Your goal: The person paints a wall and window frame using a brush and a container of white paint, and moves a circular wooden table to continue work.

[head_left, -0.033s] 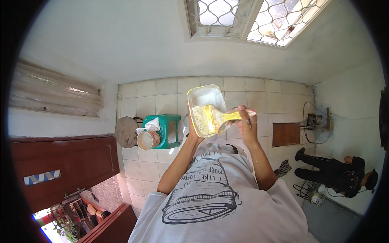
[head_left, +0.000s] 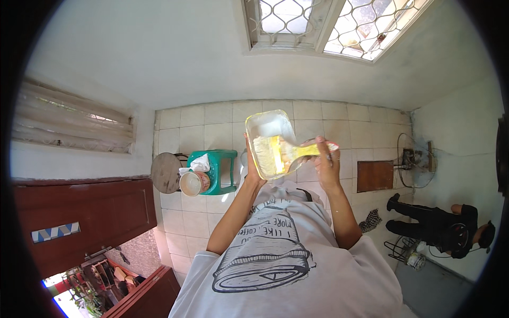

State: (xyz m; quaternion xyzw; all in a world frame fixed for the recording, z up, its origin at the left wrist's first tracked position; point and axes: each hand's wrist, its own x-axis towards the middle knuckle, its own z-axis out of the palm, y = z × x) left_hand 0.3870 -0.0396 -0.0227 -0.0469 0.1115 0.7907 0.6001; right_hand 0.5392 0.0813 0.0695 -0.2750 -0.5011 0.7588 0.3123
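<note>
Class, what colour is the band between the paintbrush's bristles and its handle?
The band on the paintbrush is yellow, best seen in the head view.

Pale walls (head_left: 175, 58), cream tiled floor (head_left: 307, 110), bright grilled window (head_left: 360, 26), green stool (head_left: 213, 180), reddish-brown door (head_left: 106, 204)

Smooth, plastic-looking and paint-smeared, that's the tray (head_left: 273, 125); coarse bristles (head_left: 263, 152) on the brush (head_left: 278, 154), its handle (head_left: 306, 151) streaky! Glossy plastic gleams on the green stool (head_left: 213, 179), the shirt (head_left: 347, 283) is matt cloth, the window grille (head_left: 286, 24) metal, the floor tiles (head_left: 217, 115) smooth!
</note>
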